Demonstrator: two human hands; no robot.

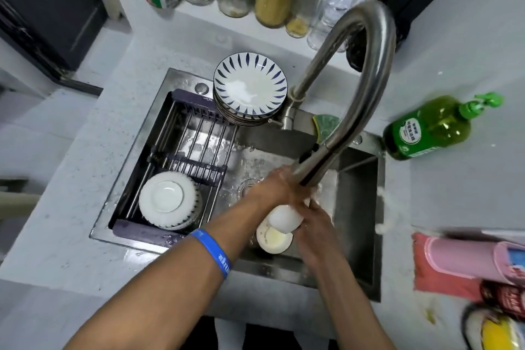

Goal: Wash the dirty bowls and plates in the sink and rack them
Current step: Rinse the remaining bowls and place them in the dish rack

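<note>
Both hands hold a white bowl (284,219) under the faucet (366,88), over the sink (355,207): left hand (277,189) curls over its top, right hand (315,231) grips from below. I see another bowl (274,240) beneath it. Upturned bowls (167,200) sit in the rack (181,150); patterned plates (250,88) stack at the back rim. Green soap bottle (426,128) lies on the worktop (454,193).

sink (358,207) & faucet (369,65) – brushed metal; bowls (167,199) glossy ceramic; rack (196,128) metal rods.
</note>
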